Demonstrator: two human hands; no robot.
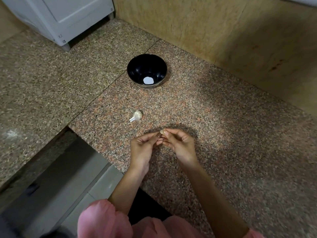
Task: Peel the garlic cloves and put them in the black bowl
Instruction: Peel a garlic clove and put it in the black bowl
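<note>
Pink sleeves [103, 219] (edge-cropped); garlic clove [162, 132] half-hidden in both hands' grip.

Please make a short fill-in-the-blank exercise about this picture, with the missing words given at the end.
1. Both hands, the left hand and the right hand, pinch one garlic ____.
2. The bowl on the counter is ____ in colour.
3. The garlic bulb lies between the hands and the ____.

Missing words: clove; black; bowl
</note>
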